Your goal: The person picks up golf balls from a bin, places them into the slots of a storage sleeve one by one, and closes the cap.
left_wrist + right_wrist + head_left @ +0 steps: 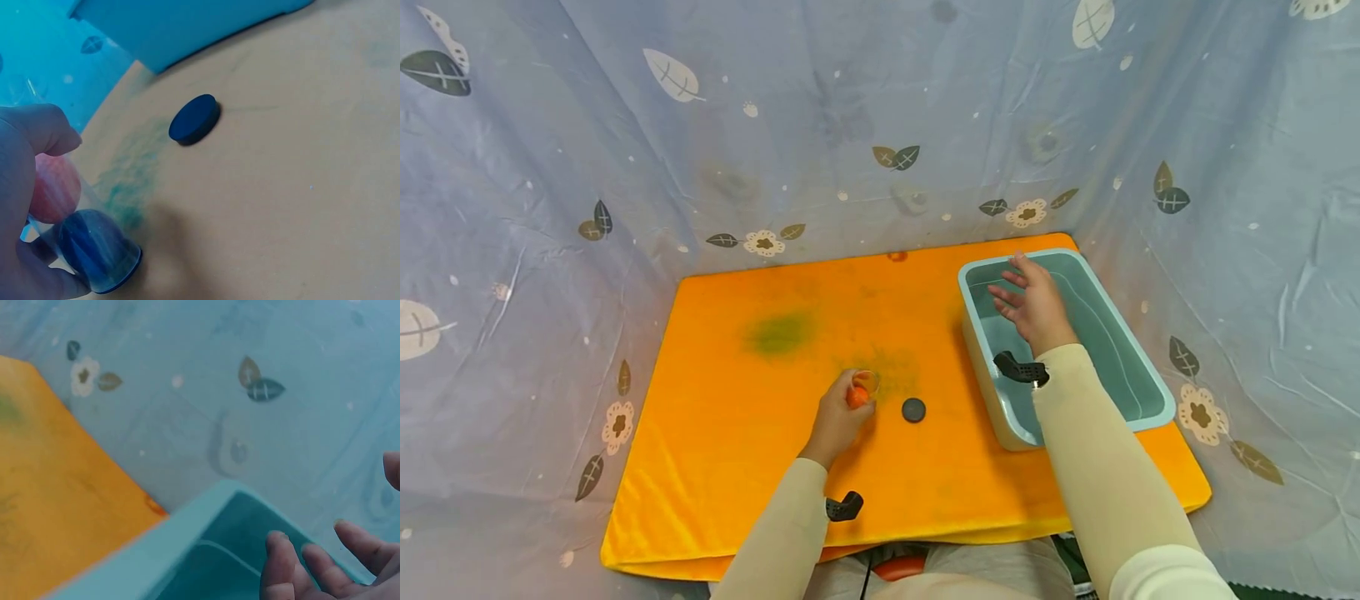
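My left hand (pixel 837 421) grips a clear cylindrical container (pixel 867 379) just above the cloth. An orange ball (pixel 857 397) shows inside it; in the left wrist view a dark rounded thing (pixel 94 247) lies beyond the ball, at the container's far end. A flat round black lid (pixel 913 410) lies on the cloth to the right of this hand. Over the light blue bin (pixel 996 392), my right hand (pixel 1037 307) hovers with fingers spread and relaxed, holding nothing. Its fingers (pixel 281 565) overlap the bin's inside in the right wrist view.
An orange cloth (pixel 730 467) with a greenish stain covers the table. The bin stands at the table's right side, its high walls close to the curtain. A blue patterned curtain (pixel 820 167) encloses the back and both sides.
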`<move>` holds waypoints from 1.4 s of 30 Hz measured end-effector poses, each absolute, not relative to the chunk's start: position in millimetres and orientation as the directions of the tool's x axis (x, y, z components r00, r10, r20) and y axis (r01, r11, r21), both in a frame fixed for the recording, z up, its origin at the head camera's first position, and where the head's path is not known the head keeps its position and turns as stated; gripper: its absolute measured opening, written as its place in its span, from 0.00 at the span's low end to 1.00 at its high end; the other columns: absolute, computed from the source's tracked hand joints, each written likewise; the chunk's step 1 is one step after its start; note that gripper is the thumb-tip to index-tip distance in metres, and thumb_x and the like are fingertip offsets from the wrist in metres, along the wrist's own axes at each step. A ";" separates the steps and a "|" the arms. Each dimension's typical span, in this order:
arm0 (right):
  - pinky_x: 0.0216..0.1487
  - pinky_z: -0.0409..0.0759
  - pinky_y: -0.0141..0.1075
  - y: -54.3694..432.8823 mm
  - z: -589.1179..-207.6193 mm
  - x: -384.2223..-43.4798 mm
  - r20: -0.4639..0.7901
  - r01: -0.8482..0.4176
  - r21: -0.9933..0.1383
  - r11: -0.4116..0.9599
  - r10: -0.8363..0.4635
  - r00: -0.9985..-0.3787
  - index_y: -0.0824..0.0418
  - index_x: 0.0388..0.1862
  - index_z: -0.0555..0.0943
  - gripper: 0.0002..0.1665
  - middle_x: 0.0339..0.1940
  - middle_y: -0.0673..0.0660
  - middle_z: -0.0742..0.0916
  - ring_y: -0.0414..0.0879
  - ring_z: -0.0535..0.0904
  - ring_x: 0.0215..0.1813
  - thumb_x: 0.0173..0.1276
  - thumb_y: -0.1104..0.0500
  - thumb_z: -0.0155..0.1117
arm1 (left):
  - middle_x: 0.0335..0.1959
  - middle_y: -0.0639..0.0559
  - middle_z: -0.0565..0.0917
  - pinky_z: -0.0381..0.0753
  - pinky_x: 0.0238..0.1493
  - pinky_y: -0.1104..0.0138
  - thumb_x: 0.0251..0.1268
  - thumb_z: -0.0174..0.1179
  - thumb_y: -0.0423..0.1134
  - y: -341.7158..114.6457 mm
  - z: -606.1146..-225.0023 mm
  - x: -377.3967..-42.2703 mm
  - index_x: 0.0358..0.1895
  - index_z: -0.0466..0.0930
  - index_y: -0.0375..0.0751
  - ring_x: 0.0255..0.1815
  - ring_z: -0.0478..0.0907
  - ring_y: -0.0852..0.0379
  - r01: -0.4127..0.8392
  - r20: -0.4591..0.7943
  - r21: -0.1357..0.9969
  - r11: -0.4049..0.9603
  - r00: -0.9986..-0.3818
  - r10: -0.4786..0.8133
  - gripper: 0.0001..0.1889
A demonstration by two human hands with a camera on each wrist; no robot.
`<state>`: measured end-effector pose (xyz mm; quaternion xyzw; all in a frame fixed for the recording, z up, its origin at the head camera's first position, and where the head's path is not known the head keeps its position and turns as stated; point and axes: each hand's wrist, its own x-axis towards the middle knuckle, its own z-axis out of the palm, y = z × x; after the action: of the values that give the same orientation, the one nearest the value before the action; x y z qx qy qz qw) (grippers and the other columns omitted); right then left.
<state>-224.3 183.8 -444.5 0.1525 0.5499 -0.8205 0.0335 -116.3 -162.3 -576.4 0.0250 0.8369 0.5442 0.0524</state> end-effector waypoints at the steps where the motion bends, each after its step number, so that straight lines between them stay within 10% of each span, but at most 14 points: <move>1: 0.56 0.80 0.40 186.9 -446.3 -226.2 -0.305 0.231 -0.882 -0.410 0.124 -0.944 0.57 0.89 0.60 0.48 0.85 0.63 0.61 0.62 0.73 0.72 0.83 0.34 0.59 | 0.59 0.46 0.82 0.86 0.52 0.54 0.73 0.71 0.30 -161.7 -576.5 -116.5 0.69 0.78 0.52 0.52 0.81 0.47 -0.018 -0.062 0.913 0.407 -0.993 0.096 0.25; 17: 0.71 0.71 0.43 219.9 -476.5 -240.7 -0.585 0.320 -0.686 -0.654 0.233 -0.777 0.44 0.92 0.52 0.50 0.90 0.54 0.55 0.55 0.65 0.75 0.82 0.34 0.62 | 0.58 0.47 0.82 0.85 0.53 0.54 0.73 0.71 0.30 -159.2 -575.8 -118.0 0.68 0.78 0.50 0.51 0.80 0.47 -0.030 -0.070 0.910 0.414 -0.994 0.083 0.25; 28: 0.59 0.78 0.44 225.3 -489.2 -248.7 -0.689 0.347 -0.615 -0.708 0.269 -0.673 0.44 0.88 0.59 0.46 0.86 0.51 0.60 0.54 0.66 0.70 0.80 0.36 0.64 | 0.58 0.48 0.83 0.84 0.55 0.53 0.73 0.71 0.30 -158.5 -574.6 -118.4 0.68 0.78 0.52 0.52 0.80 0.48 -0.038 -0.076 0.915 0.402 -0.994 0.079 0.25; 34: 0.73 0.70 0.49 224.7 -492.7 -252.6 -0.712 0.314 -0.543 -0.779 0.228 -0.664 0.40 0.90 0.55 0.46 0.89 0.46 0.53 0.57 0.56 0.83 0.82 0.40 0.66 | 0.58 0.48 0.82 0.84 0.54 0.53 0.73 0.71 0.30 -159.0 -575.2 -119.0 0.68 0.78 0.53 0.52 0.80 0.48 -0.037 -0.074 0.917 0.397 -0.994 0.078 0.25; 42: 0.63 0.77 0.43 227.4 -503.2 -262.8 -0.730 0.243 -0.394 -0.887 0.142 -0.668 0.40 0.84 0.63 0.38 0.85 0.40 0.57 0.52 0.60 0.75 0.82 0.48 0.68 | 0.58 0.48 0.82 0.84 0.55 0.52 0.73 0.71 0.29 -160.6 -577.3 -120.0 0.68 0.78 0.52 0.52 0.81 0.48 -0.024 -0.062 0.914 0.406 -0.995 0.081 0.25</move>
<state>-262.8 227.4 -503.2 0.4063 0.2364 -0.8821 0.0287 -120.0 -160.6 -577.3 0.0168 0.8369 0.5449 0.0482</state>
